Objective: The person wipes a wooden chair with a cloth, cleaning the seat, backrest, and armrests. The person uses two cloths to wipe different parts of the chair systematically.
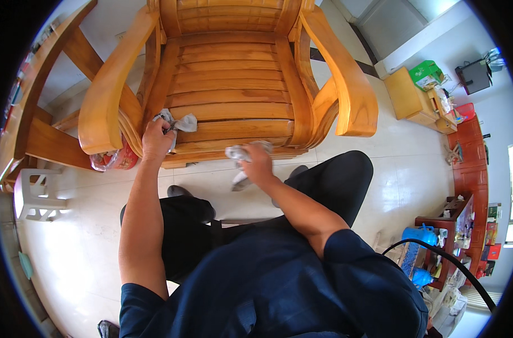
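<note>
A slatted wooden armchair stands in front of me, its seat facing up. My left hand grips a light grey cloth at the front left corner of the seat, and part of the cloth lies on the slats. Just before the seat's front edge, my right hand is closed on a second greyish cloth, which hangs down and is somewhat blurred. From this view I cannot tell whether that cloth touches the chair.
A red bag sits under the left armrest. Further left are a white plastic stool and a wooden table. A light wood cabinet stands at right. A black cable curves at lower right.
</note>
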A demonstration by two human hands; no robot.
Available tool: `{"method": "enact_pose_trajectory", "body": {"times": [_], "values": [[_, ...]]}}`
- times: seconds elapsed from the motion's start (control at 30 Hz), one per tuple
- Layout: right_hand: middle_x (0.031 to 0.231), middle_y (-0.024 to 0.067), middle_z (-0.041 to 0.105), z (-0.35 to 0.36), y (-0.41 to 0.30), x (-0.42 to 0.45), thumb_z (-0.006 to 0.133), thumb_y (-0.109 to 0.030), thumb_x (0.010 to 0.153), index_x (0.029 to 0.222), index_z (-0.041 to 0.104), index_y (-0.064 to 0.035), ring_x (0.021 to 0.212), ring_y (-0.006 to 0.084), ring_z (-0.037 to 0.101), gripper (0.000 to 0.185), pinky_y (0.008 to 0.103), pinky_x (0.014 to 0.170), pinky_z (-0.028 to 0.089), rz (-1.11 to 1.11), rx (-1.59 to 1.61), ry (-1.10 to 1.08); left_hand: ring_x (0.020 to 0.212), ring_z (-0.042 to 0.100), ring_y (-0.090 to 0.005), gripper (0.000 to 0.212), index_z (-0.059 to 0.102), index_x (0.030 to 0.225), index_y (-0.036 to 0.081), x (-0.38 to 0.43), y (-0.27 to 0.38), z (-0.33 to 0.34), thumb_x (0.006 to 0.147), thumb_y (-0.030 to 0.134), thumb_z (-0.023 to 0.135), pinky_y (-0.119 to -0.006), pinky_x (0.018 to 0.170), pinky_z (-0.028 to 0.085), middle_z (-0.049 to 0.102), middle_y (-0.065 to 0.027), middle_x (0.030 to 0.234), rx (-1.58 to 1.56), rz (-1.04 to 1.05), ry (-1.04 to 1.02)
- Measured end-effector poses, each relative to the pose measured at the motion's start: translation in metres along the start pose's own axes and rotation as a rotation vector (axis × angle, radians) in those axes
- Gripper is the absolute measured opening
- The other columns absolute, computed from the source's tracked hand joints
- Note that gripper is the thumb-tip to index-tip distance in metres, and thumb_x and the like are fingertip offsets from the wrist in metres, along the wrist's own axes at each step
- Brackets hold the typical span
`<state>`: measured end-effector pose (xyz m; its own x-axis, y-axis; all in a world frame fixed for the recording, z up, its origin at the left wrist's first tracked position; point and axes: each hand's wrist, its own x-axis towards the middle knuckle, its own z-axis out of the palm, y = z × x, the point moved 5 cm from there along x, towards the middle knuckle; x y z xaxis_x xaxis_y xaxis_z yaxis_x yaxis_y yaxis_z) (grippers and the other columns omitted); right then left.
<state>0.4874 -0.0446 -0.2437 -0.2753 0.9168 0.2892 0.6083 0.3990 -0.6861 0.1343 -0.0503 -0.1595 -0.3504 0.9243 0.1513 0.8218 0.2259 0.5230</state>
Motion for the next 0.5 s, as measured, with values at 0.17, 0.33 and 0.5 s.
{"method": "enact_pose_trajectory", "body": {"times": [0.17,0.33,0.5], "values": [[0.133,0.0238,0.069,-0.059,0.232,-0.044,0.068,0.002,0.089,0.140,0.057,0.0032,0.097,0.0390,0.075,0.052,0.0437,0.086,0.064,1.253,0.690,0.798,0.107,0.066,-0.0369,0.026,0.069,0.105,0.008,0.003,0.022,0.001,0.084,0.022,0.077,-0.047,0.093,0.053,0.066,-0.0163,0.112,-0.011,-0.025,-0.026],[0.116,0.0181,0.075,0.032,0.254,-0.026,0.061,-0.012,0.102,0.124,0.062,-0.0010,0.089,0.0369,0.075,0.025,0.0483,0.072,0.065,1.232,1.500,0.624,0.105,0.067,-0.0347,0.026,0.070,0.105,0.008,0.007,0.017,0.003,0.084,0.023,0.076,-0.046,0.092,0.053,0.066,-0.0147,0.112,-0.048,-0.056,-0.039],[0.111,0.0170,0.074,0.179,0.058,-0.013,0.053,-0.009,0.102,0.120,0.065,-0.0049,0.094,0.0344,0.074,0.022,0.0553,0.080,0.063,1.309,1.750,0.000,0.098,0.068,-0.0290,0.025,0.070,0.102,0.007,0.000,0.002,-0.002,0.083,0.020,0.078,-0.042,0.089,0.055,0.067,-0.0112,0.107,-0.089,-0.042,0.008]]}}
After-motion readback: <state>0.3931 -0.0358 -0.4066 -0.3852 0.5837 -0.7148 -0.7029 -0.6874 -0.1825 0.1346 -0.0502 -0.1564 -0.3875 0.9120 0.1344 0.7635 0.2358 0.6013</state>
